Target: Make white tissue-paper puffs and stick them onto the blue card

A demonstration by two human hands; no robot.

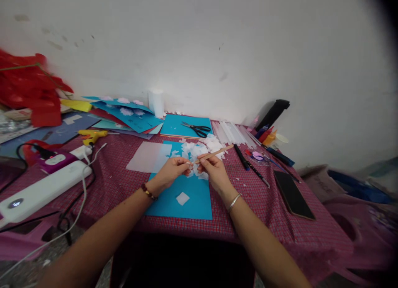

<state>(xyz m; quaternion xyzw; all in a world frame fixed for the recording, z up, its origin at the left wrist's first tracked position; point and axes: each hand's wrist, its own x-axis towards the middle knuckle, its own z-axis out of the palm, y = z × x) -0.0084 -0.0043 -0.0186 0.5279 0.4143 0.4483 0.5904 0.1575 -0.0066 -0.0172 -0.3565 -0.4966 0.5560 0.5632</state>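
Observation:
My right hand (214,170) pinches a flat wooden stick (219,151), which slants up to the right. Its lower end points at the fingertips of my left hand (172,172). Those fingers are pressed together on a small piece of white tissue paper, mostly hidden by them. Just behind both hands lies a loose heap of white tissue paper pieces (213,142). Under the hands is a blue sheet of card (195,205), with a single white paper square (182,198) lying on it near the front. A thin translucent sheet (146,156) lies left of my left hand.
Black scissors (199,129) rest on blue card at the back. To the left are a yellow glue gun (91,135) and a white power strip (46,190). Pens (241,156) and a dark phone (292,194) lie to the right. A wall stands behind.

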